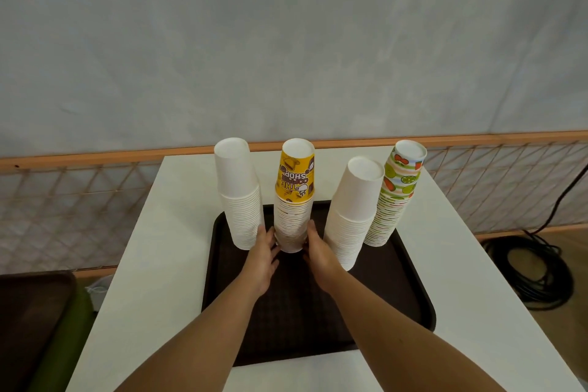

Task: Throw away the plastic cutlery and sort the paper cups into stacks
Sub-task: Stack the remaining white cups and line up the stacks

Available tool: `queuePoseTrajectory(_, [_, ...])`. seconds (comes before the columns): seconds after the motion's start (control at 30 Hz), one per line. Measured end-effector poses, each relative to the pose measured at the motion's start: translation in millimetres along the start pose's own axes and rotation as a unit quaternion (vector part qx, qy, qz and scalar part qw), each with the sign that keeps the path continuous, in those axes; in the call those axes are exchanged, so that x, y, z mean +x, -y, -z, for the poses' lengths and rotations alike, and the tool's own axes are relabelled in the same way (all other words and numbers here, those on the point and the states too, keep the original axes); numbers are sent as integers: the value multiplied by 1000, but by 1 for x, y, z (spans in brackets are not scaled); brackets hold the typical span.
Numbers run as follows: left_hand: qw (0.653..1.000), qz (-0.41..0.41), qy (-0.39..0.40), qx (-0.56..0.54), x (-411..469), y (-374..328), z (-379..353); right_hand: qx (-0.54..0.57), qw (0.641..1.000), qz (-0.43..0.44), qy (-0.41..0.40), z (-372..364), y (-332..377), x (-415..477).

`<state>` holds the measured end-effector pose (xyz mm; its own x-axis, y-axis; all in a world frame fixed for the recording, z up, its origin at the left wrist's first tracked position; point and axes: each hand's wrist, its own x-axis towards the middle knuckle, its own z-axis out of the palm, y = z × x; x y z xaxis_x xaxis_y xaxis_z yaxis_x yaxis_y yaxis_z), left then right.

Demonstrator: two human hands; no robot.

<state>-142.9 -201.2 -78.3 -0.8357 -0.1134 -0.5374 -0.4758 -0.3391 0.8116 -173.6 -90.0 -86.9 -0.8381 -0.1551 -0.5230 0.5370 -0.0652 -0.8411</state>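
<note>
At frame centre, the base of the yellow coffee-shop cup stack (294, 200) was clasped between the left hand (261, 259) and right hand (319, 253), fingers curled round it. It was flanked closely by white cup stacks (240, 200) on a dark tray (397, 289); bare tray was seen toward the lower edge.

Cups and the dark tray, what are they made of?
The cups look like paper. They are matte and thin-walled, and their fine rolled rims show as rings down each stack. The yellow stack has printed pictures on its top cup. The tray is probably hard plastic. It is dark brown, with a grainy surface texture and a smooth raised rim.
</note>
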Motion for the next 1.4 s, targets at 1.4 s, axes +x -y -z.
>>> queuePoseTrajectory(1.4, [999, 0, -21, 39, -27, 31, -92, -257, 965, 53, 24, 102, 16, -29])
